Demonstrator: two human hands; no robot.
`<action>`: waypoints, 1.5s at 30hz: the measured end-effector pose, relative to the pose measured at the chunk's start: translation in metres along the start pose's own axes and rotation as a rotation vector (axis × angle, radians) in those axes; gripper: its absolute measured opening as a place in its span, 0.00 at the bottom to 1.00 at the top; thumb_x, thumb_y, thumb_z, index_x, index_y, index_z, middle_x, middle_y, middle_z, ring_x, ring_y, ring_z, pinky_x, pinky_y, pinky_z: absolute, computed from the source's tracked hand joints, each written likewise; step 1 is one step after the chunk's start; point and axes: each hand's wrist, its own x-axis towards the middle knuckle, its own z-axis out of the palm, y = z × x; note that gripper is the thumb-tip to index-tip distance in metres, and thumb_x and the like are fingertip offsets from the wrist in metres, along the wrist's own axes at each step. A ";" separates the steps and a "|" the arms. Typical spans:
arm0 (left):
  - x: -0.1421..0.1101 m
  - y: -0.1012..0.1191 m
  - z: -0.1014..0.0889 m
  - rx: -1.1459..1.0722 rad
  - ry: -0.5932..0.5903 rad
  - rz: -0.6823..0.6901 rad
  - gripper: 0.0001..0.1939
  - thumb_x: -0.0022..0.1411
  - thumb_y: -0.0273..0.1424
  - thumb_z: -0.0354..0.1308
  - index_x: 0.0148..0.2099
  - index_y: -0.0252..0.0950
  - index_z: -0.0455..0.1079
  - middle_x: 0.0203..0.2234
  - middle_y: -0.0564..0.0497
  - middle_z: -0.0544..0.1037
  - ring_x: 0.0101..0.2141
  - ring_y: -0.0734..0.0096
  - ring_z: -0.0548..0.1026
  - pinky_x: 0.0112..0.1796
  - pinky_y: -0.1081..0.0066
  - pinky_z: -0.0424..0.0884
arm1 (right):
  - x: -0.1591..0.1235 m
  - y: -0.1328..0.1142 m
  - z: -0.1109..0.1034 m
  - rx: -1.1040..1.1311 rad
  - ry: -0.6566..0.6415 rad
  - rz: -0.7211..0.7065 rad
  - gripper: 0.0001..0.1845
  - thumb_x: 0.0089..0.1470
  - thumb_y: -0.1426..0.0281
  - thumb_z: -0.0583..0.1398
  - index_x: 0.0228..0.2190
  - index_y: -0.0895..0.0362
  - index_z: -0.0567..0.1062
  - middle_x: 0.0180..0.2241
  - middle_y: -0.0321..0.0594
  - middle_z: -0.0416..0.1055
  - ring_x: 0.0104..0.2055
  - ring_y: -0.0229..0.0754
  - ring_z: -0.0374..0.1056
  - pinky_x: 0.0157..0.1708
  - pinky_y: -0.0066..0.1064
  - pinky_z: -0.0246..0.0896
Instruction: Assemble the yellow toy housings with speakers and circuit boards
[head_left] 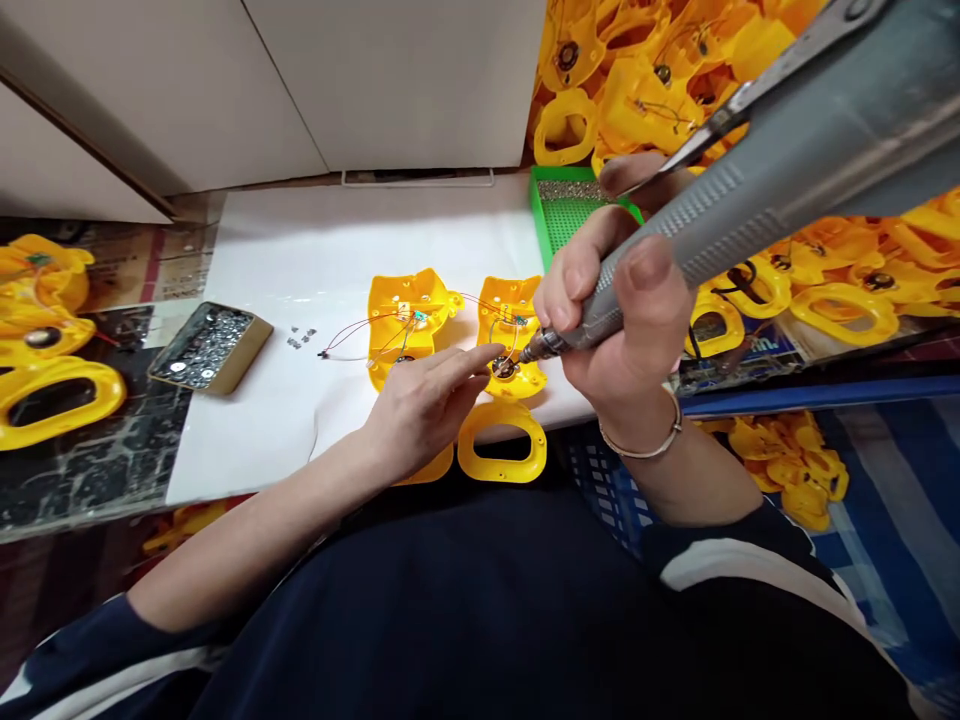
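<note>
My right hand [622, 300] is closed around a grey electric screwdriver [750, 200], whose narrow tip slants down to a round black part inside the right yellow plastic shell [517, 293]. My left hand [427, 405] has its fingers stretched toward that part, close to the screwdriver tip. Whether the fingertips touch the shell or hold something tiny is unclear. Beneath the left hand lies a second yellow shell [403, 297], partly covered by it. Both shells have thin red and dark wires and a small green circuit board. The right shell's loop handle [502, 468] points toward me.
An open box of small metal screws [214, 345] stands at left, beside a few loose metal pieces [300, 338] on the white sheet [262, 230]. A green perforated tray [559, 225] holds small metal parts. Yellow shells are heaped at right [645, 90] and left [49, 290].
</note>
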 end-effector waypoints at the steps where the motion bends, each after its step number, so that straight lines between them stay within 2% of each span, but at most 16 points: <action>1: 0.000 0.000 0.000 -0.042 0.024 -0.009 0.16 0.67 0.23 0.54 0.57 0.35 0.67 0.32 0.51 0.80 0.28 0.77 0.76 0.31 0.77 0.72 | -0.001 -0.001 0.004 0.037 -0.012 0.011 0.08 0.50 0.62 0.67 0.34 0.47 0.77 0.21 0.27 0.61 0.16 0.31 0.55 0.16 0.28 0.53; 4: 0.001 0.003 -0.001 -0.086 0.072 -0.038 0.16 0.66 0.24 0.57 0.56 0.37 0.69 0.31 0.53 0.81 0.25 0.80 0.75 0.30 0.78 0.72 | -0.004 -0.002 0.012 0.109 -0.069 0.005 0.10 0.53 0.65 0.64 0.40 0.50 0.77 0.22 0.27 0.65 0.17 0.30 0.60 0.16 0.27 0.55; 8: 0.000 0.004 0.000 -0.095 0.109 -0.033 0.14 0.66 0.25 0.58 0.54 0.37 0.71 0.31 0.53 0.81 0.23 0.81 0.74 0.28 0.79 0.72 | -0.007 0.000 0.016 0.109 -0.086 -0.038 0.11 0.54 0.68 0.62 0.41 0.52 0.75 0.23 0.28 0.65 0.17 0.30 0.58 0.16 0.27 0.55; 10: 0.000 0.003 0.000 -0.101 0.116 -0.025 0.14 0.66 0.25 0.58 0.53 0.37 0.71 0.31 0.53 0.82 0.24 0.80 0.75 0.28 0.79 0.73 | -0.007 0.001 0.016 0.023 -0.075 -0.008 0.13 0.53 0.63 0.63 0.42 0.49 0.73 0.22 0.27 0.64 0.17 0.32 0.57 0.16 0.28 0.55; 13: -0.001 0.002 0.001 -0.101 0.123 -0.017 0.13 0.66 0.26 0.58 0.52 0.37 0.71 0.31 0.53 0.81 0.24 0.80 0.75 0.28 0.79 0.73 | -0.007 0.000 0.017 -0.154 -0.026 0.048 0.21 0.49 0.50 0.64 0.42 0.46 0.68 0.21 0.27 0.62 0.17 0.34 0.58 0.15 0.29 0.56; 15: -0.002 0.000 0.001 -0.096 0.122 -0.016 0.13 0.66 0.26 0.59 0.52 0.38 0.71 0.31 0.54 0.81 0.23 0.81 0.74 0.28 0.80 0.72 | -0.007 -0.001 0.018 -0.226 -0.005 0.083 0.24 0.47 0.47 0.64 0.41 0.45 0.67 0.21 0.27 0.61 0.16 0.35 0.58 0.16 0.29 0.56; 20: -0.005 -0.002 0.003 -0.115 0.113 0.002 0.14 0.65 0.25 0.61 0.53 0.36 0.70 0.30 0.54 0.80 0.25 0.81 0.73 0.29 0.80 0.72 | -0.008 -0.001 0.020 -0.110 -0.036 0.041 0.15 0.50 0.57 0.64 0.39 0.46 0.69 0.21 0.27 0.63 0.16 0.34 0.57 0.15 0.28 0.56; 28: -0.004 0.001 0.007 -0.197 0.115 -0.030 0.19 0.66 0.24 0.58 0.58 0.37 0.67 0.33 0.53 0.80 0.26 0.80 0.74 0.29 0.80 0.72 | -0.010 0.007 0.015 -0.048 -0.074 0.004 0.12 0.53 0.62 0.63 0.41 0.45 0.72 0.22 0.27 0.65 0.17 0.33 0.59 0.15 0.27 0.56; 32: -0.007 0.006 -0.003 -0.018 0.099 -0.049 0.16 0.67 0.30 0.59 0.55 0.33 0.68 0.39 0.45 0.78 0.34 0.72 0.78 0.33 0.74 0.75 | -0.006 0.010 0.011 -0.021 -0.026 -0.035 0.13 0.53 0.64 0.63 0.42 0.46 0.74 0.23 0.28 0.64 0.17 0.33 0.58 0.17 0.29 0.55; 34: -0.010 0.011 -0.008 0.107 0.021 0.002 0.17 0.66 0.38 0.60 0.52 0.32 0.70 0.43 0.40 0.78 0.39 0.66 0.79 0.37 0.69 0.76 | -0.003 0.015 0.008 -0.048 0.015 -0.067 0.07 0.52 0.63 0.64 0.36 0.47 0.75 0.23 0.28 0.63 0.17 0.32 0.56 0.17 0.30 0.53; 35: -0.012 0.014 -0.009 0.167 -0.058 0.039 0.20 0.66 0.43 0.59 0.51 0.31 0.70 0.46 0.39 0.78 0.40 0.62 0.79 0.39 0.66 0.77 | -0.001 0.019 0.006 -0.079 0.027 -0.078 0.06 0.51 0.62 0.65 0.31 0.48 0.73 0.23 0.28 0.62 0.16 0.33 0.55 0.17 0.30 0.53; 37: -0.015 0.019 -0.009 0.277 -0.272 0.100 0.27 0.65 0.50 0.56 0.52 0.31 0.69 0.51 0.37 0.76 0.42 0.58 0.78 0.40 0.62 0.77 | 0.001 0.028 0.000 -0.145 0.021 -0.086 0.13 0.51 0.60 0.65 0.24 0.50 0.68 0.22 0.29 0.62 0.16 0.33 0.55 0.17 0.31 0.54; 39: -0.017 0.022 -0.006 0.356 -0.462 0.129 0.29 0.65 0.51 0.55 0.55 0.29 0.68 0.54 0.36 0.74 0.43 0.55 0.76 0.40 0.59 0.77 | 0.001 0.036 -0.006 -0.185 -0.019 -0.073 0.15 0.52 0.58 0.65 0.23 0.50 0.67 0.22 0.29 0.63 0.17 0.33 0.56 0.18 0.30 0.57; 40: -0.016 0.022 -0.004 0.374 -0.521 0.134 0.29 0.66 0.49 0.55 0.56 0.29 0.67 0.54 0.37 0.73 0.44 0.54 0.76 0.41 0.58 0.76 | 0.000 0.040 -0.008 -0.213 -0.030 -0.062 0.14 0.52 0.57 0.64 0.25 0.50 0.69 0.22 0.30 0.63 0.17 0.34 0.57 0.18 0.30 0.58; 42: -0.015 0.021 0.000 0.379 -0.570 0.132 0.26 0.67 0.45 0.55 0.57 0.28 0.66 0.54 0.37 0.73 0.45 0.52 0.74 0.42 0.57 0.75 | -0.002 0.046 -0.012 -0.304 -0.046 -0.029 0.15 0.53 0.53 0.63 0.27 0.50 0.71 0.23 0.30 0.64 0.19 0.34 0.60 0.19 0.30 0.61; 45: -0.012 0.018 0.005 0.331 -0.572 0.129 0.21 0.69 0.40 0.53 0.54 0.27 0.67 0.50 0.36 0.74 0.45 0.53 0.73 0.43 0.58 0.74 | -0.005 0.051 -0.015 -0.452 -0.044 0.015 0.20 0.53 0.47 0.60 0.26 0.50 0.71 0.24 0.32 0.64 0.26 0.37 0.68 0.21 0.30 0.67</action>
